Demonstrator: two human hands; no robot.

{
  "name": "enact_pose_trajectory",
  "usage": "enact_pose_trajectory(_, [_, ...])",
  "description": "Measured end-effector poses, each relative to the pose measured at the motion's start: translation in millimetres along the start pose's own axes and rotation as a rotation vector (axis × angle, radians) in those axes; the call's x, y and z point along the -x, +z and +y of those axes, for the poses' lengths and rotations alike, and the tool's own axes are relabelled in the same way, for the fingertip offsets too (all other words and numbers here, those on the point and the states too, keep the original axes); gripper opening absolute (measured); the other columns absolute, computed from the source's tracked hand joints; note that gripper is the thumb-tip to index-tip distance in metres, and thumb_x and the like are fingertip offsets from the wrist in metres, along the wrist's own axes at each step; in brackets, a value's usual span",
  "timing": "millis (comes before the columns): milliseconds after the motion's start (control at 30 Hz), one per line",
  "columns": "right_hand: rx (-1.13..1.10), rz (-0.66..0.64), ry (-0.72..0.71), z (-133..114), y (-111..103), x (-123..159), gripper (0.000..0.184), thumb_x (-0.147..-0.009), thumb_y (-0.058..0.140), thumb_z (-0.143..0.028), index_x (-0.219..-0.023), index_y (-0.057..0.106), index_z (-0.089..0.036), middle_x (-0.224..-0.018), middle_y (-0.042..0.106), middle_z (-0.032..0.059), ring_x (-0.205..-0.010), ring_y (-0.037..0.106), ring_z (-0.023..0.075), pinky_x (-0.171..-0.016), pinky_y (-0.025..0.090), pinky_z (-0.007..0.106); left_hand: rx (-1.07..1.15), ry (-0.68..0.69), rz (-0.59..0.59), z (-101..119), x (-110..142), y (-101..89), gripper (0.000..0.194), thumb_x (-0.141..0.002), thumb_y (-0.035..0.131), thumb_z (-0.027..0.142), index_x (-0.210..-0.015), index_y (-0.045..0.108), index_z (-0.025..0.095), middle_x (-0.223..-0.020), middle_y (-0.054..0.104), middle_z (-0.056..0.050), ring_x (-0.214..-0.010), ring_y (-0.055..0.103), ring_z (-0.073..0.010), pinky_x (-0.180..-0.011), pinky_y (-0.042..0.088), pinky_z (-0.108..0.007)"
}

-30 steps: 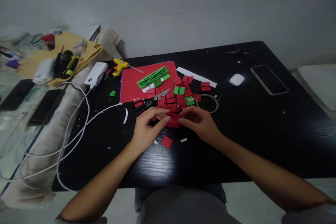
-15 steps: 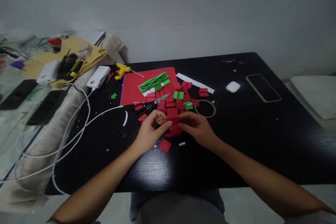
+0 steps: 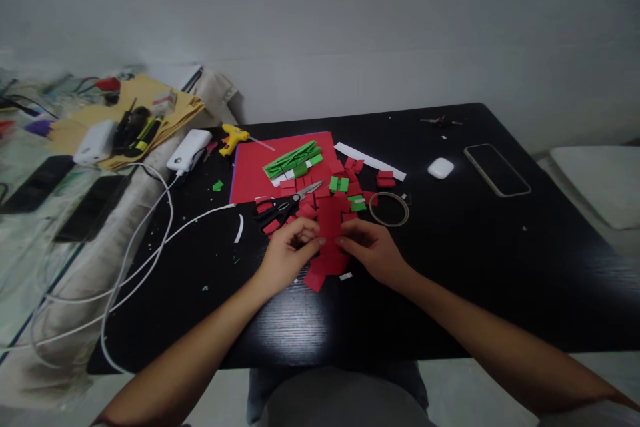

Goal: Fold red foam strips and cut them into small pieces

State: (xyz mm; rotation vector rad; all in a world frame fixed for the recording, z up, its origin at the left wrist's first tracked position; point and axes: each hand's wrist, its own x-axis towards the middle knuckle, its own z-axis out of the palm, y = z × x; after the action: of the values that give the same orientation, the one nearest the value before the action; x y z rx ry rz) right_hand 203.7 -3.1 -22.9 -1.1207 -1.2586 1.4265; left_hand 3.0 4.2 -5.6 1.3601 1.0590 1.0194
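Observation:
Both hands pinch a folded strip of red paper (image 3: 329,227) above the black table. My left hand (image 3: 290,250) grips its left edge between thumb and fingers. On the opposite edge, my right hand (image 3: 373,247) holds it the same way. Just under the strip's lower end lies a small red folded paper piece (image 3: 314,279). Black-handled scissors (image 3: 287,203) rest beyond my left hand, among several red folded pieces. Small green folded pieces (image 3: 339,184) lie behind the strip. A tape ring (image 3: 389,209) sits past my right hand.
A red sheet (image 3: 250,167) carries green folded strips (image 3: 295,159). Near it are a yellow glue gun (image 3: 234,139) and a white strip (image 3: 370,161). White cables (image 3: 167,213) cross the table's left side. A white case (image 3: 441,168) and a phone (image 3: 497,170) lie at right.
The red paper has opened out and lengthened, its lower end now reaching over the loose red piece. Both hands keep their pinch in nearly the same place. The view has shifted slightly.

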Motion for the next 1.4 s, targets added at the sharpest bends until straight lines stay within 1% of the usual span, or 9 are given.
enact_pose_trajectory(133, [-0.007,-0.022,-0.020,-2.0,-0.9,0.7,0.012,-0.080,0.078,-0.026,-0.092,0.079,-0.023,-0.090,0.080,0.0026,-0.082,0.074,0.0187,-0.079,0.059,0.031,-0.041,0.073,-0.026,-0.4,-0.7,-2.4,0.003,-0.082,0.072,0.015,-0.083,0.070,0.018,-0.076,0.068,0.001,-0.067,0.062,-0.0121,-0.066,0.050,-0.023])
enact_pose_trajectory(367, [-0.005,-0.057,-0.078,-13.4,-1.4,5.6,0.009,-0.088,0.072,-0.025,-0.093,0.080,-0.023,-0.096,0.081,0.0048,-0.089,0.076,0.0189,-0.079,0.061,0.031,-0.219,0.266,-0.073,3.5,0.7,-9.2,0.016,-0.093,0.066,0.011,-0.082,0.075,0.019,-0.094,0.075,-0.006,-0.090,0.070,-0.0179,-0.081,0.053,-0.030])
enact_pose_trajectory(467, [-0.085,-0.042,-0.086,-17.4,-0.4,8.2,0.012,-0.090,0.074,-0.028,-0.101,0.077,-0.024,-0.100,0.080,0.0045,-0.091,0.076,0.0184,-0.076,0.062,0.029,-0.333,0.350,-0.078,5.1,3.4,-11.7,0.017,-0.096,0.064,0.011,-0.086,0.075,0.020,-0.101,0.075,-0.006,-0.095,0.071,-0.0174,-0.087,0.054,-0.031])
enact_pose_trajectory(600, [-0.040,-0.057,-0.058,-18.4,0.9,9.4,0.014,-0.088,0.078,-0.031,-0.100,0.079,-0.023,-0.097,0.081,0.0043,-0.087,0.076,0.0175,-0.077,0.063,0.028,-0.400,0.411,-0.094,5.9,6.2,-12.6,0.018,-0.098,0.061,0.009,-0.089,0.072,0.020,-0.105,0.073,-0.006,-0.097,0.071,-0.0168,-0.086,0.054,-0.031])
enact_pose_trajectory(800, [0.054,-0.001,-0.090,-13.8,1.8,10.4,0.014,-0.086,0.080,-0.032,-0.098,0.081,-0.024,-0.096,0.083,0.0047,-0.088,0.079,0.0199,-0.080,0.064,0.031,-0.348,0.345,-0.053,5.9,9.4,-9.6,0.009,-0.099,0.059,0.012,-0.094,0.063,0.019,-0.106,0.073,-0.007,-0.098,0.070,-0.0175,-0.086,0.055,-0.031])
enact_pose_trajectory(933, [0.199,0.059,-0.247,-13.1,3.0,14.5,0.011,-0.089,0.076,-0.026,-0.099,0.080,-0.023,-0.098,0.083,0.0051,-0.087,0.080,0.0198,-0.079,0.065,0.030,-0.229,0.211,-0.032,7.6,10.9,-6.6,0.010,-0.101,0.058,0.019,-0.108,0.064,0.018,-0.105,0.074,-0.008,-0.093,0.073,-0.0160,-0.083,0.059,-0.029])
enact_pose_trajectory(1067, [0.323,0.093,-0.362,-15.9,4.2,19.2,0.015,-0.091,0.074,-0.022,-0.105,0.079,-0.023,-0.099,0.083,0.0045,-0.085,0.079,0.0177,-0.078,0.064,0.028,-0.184,0.159,-0.060,6.5,10.4,-4.8,0.019,-0.097,0.069,0.026,-0.114,0.069,0.018,-0.103,0.076,-0.007,-0.088,0.075,-0.0165,-0.082,0.062,-0.030])
enact_pose_trajectory(1300, [0.173,0.045,-0.278,-18.0,4.5,18.6,0.021,-0.087,0.079,-0.024,-0.108,0.077,-0.022,-0.097,0.081,0.0048,-0.083,0.079,0.0178,-0.078,0.066,0.027,-0.299,0.242,-0.023,8.0,9.1,-6.7,0.013,-0.093,0.075,0.025,-0.105,0.076,0.019,-0.097,0.077,-0.006,-0.082,0.073,-0.0152,-0.078,0.060,-0.028])
enact_pose_trajectory(1400, [0.134,0.005,-0.271,-17.3,2.5,19.0,0.020,-0.092,0.072,-0.021,-0.112,0.076,-0.022,-0.104,0.080,0.0072,-0.091,0.079,0.0195,-0.082,0.066,0.030,-0.327,0.266,-0.020,8.3,9.2,-8.2,0.013,-0.094,0.074,0.025,-0.105,0.076,0.020,-0.097,0.076,-0.006,-0.084,0.073,-0.0153,-0.079,0.059,-0.028])
